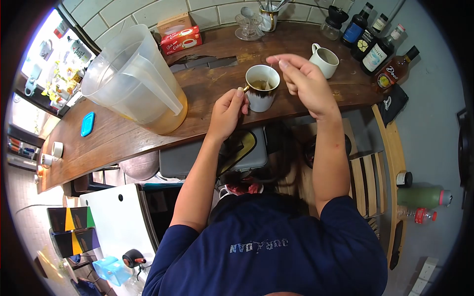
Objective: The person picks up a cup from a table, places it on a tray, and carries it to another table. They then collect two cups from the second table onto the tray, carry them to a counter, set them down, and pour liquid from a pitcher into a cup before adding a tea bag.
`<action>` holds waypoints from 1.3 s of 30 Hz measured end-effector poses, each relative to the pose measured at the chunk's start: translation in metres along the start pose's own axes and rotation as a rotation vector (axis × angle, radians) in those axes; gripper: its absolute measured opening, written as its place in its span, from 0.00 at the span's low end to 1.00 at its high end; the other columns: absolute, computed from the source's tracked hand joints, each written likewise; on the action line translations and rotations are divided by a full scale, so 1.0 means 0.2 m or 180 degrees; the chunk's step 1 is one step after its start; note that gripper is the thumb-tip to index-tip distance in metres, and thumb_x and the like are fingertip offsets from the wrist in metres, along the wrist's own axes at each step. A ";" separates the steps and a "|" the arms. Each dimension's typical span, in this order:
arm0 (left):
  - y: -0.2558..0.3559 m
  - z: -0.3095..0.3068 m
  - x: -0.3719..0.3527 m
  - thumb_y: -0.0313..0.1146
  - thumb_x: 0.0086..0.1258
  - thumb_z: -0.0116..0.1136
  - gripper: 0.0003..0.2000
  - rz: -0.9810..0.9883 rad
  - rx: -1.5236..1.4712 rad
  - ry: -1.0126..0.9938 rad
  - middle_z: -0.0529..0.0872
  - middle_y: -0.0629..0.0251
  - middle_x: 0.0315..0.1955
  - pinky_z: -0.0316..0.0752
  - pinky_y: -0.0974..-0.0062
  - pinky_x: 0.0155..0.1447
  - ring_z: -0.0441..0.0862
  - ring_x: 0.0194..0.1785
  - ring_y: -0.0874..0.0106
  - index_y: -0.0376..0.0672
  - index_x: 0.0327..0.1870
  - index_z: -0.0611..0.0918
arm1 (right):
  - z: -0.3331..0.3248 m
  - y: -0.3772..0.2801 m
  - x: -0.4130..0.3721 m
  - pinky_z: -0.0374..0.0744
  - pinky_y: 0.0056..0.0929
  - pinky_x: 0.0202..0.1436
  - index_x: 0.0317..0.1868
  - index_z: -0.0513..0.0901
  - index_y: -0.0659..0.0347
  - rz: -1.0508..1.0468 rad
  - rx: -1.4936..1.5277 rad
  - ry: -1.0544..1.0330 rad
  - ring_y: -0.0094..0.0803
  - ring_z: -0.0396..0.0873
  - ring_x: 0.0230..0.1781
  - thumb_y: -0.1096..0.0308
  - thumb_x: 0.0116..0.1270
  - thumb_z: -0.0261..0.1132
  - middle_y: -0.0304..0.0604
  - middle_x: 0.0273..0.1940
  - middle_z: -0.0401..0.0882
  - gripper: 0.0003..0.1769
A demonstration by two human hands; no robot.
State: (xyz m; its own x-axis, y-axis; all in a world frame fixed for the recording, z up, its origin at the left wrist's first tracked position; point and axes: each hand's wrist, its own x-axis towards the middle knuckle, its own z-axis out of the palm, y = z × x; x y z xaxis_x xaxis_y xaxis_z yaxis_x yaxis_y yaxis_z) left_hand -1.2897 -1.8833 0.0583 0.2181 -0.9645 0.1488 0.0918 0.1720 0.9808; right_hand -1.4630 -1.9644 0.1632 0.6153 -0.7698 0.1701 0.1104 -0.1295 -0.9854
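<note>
A white mug with a dark band and gold handle (260, 102) stands upright on the wooden counter, with yellowish liquid inside. My left hand (228, 112) pinches the mug's handle on its left side. Up to the right of the rim, my right hand (307, 85) has its thumb and index finger pressed together on a thin string. The string runs down to a pale tea bag (268, 85) at the liquid in the mug. Just behind my right hand is a second white mug (326, 61).
A large clear pitcher (143, 81) with amber liquid stands left of the mug. A red box (181, 40), a glass dripper (249, 24) and a cup of utensils (268, 18) are at the back. Several bottles (376, 55) line the right end. A blue lid (87, 124) lies left.
</note>
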 end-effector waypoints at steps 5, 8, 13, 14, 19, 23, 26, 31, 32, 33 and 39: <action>0.00 0.00 0.00 0.43 0.76 0.42 0.17 0.0031 0.0031 0.0004 0.73 0.76 0.19 0.58 0.85 0.27 0.63 0.23 0.86 0.42 0.29 0.75 | 0.00 -0.03 0.00 0.53 0.13 0.19 0.51 0.79 0.64 -0.0217 0.0188 -0.0070 0.09 0.54 0.18 0.66 0.72 0.54 0.23 0.22 0.65 0.14; 0.00 0.00 0.00 0.43 0.76 0.42 0.17 0.0100 0.0053 0.0007 0.73 0.76 0.19 0.58 0.85 0.27 0.63 0.22 0.86 0.42 0.29 0.75 | 0.02 0.05 -0.01 0.53 0.12 0.20 0.52 0.78 0.64 -0.0025 -0.0162 -0.0008 0.09 0.54 0.19 0.65 0.72 0.54 0.23 0.22 0.65 0.15; 0.00 0.00 0.00 0.43 0.76 0.43 0.17 0.0071 0.0031 0.0010 0.73 0.76 0.19 0.58 0.86 0.28 0.63 0.23 0.86 0.42 0.29 0.75 | 0.04 0.04 0.00 0.53 0.12 0.20 0.52 0.78 0.64 0.0021 -0.0184 -0.0048 0.09 0.55 0.20 0.66 0.72 0.55 0.22 0.23 0.64 0.14; 0.00 0.00 0.00 0.43 0.77 0.43 0.17 0.0019 0.0015 -0.0001 0.73 0.76 0.19 0.58 0.86 0.28 0.63 0.23 0.86 0.42 0.29 0.75 | 0.03 0.01 0.01 0.53 0.12 0.20 0.52 0.78 0.64 -0.0133 -0.0026 -0.0063 0.08 0.55 0.20 0.66 0.72 0.55 0.22 0.23 0.64 0.14; -0.02 0.00 0.01 0.43 0.77 0.43 0.18 0.0131 0.0037 0.0012 0.73 0.75 0.19 0.59 0.86 0.28 0.64 0.23 0.85 0.41 0.28 0.75 | 0.00 -0.01 -0.01 0.60 0.11 0.24 0.54 0.76 0.64 -0.0246 0.0187 -0.0130 0.09 0.62 0.22 0.66 0.72 0.55 0.25 0.25 0.71 0.15; -0.03 0.00 0.01 0.46 0.76 0.42 0.18 0.0293 0.0049 -0.0031 0.73 0.75 0.20 0.52 0.88 0.23 0.60 0.20 0.88 0.43 0.31 0.75 | 0.02 0.09 -0.03 0.73 0.18 0.46 0.54 0.76 0.65 0.0025 -0.0195 0.0058 0.18 0.76 0.41 0.65 0.70 0.57 0.41 0.43 0.83 0.16; -0.03 0.00 0.01 0.45 0.76 0.42 0.17 0.0295 0.0045 -0.0012 0.73 0.75 0.20 0.52 0.88 0.23 0.60 0.20 0.88 0.43 0.32 0.75 | 0.03 0.08 -0.02 0.72 0.17 0.43 0.53 0.76 0.66 -0.0068 -0.0182 -0.0003 0.17 0.76 0.39 0.65 0.70 0.58 0.39 0.41 0.82 0.16; -0.03 0.01 0.01 0.45 0.77 0.42 0.17 0.0337 0.0055 0.0004 0.72 0.76 0.21 0.52 0.88 0.23 0.59 0.20 0.88 0.43 0.32 0.75 | 0.01 0.00 0.00 0.72 0.17 0.43 0.54 0.75 0.67 -0.0217 -0.0046 0.0042 0.16 0.75 0.39 0.66 0.69 0.59 0.39 0.39 0.82 0.16; -0.03 0.01 0.01 0.44 0.77 0.42 0.16 0.0375 0.0077 0.0053 0.71 0.76 0.21 0.52 0.88 0.23 0.59 0.20 0.88 0.43 0.32 0.75 | 0.00 0.00 0.00 0.71 0.16 0.42 0.54 0.75 0.67 -0.0171 0.0012 -0.0014 0.16 0.75 0.39 0.66 0.69 0.59 0.39 0.38 0.83 0.17; -0.03 0.01 0.01 0.44 0.77 0.42 0.16 0.0415 0.0101 0.0101 0.71 0.77 0.21 0.53 0.88 0.23 0.59 0.20 0.88 0.43 0.33 0.75 | 0.01 0.01 -0.01 0.71 0.16 0.42 0.54 0.75 0.67 -0.0181 0.0010 -0.0012 0.16 0.75 0.39 0.66 0.69 0.59 0.39 0.38 0.83 0.17; -0.02 0.01 0.02 0.40 0.76 0.44 0.14 0.0281 -0.0062 0.0183 0.73 0.75 0.22 0.61 0.86 0.30 0.67 0.26 0.85 0.41 0.35 0.76 | 0.01 0.17 -0.02 0.72 0.16 0.41 0.57 0.75 0.62 -0.0094 -0.0503 -0.0056 0.18 0.77 0.36 0.64 0.68 0.61 0.39 0.40 0.83 0.19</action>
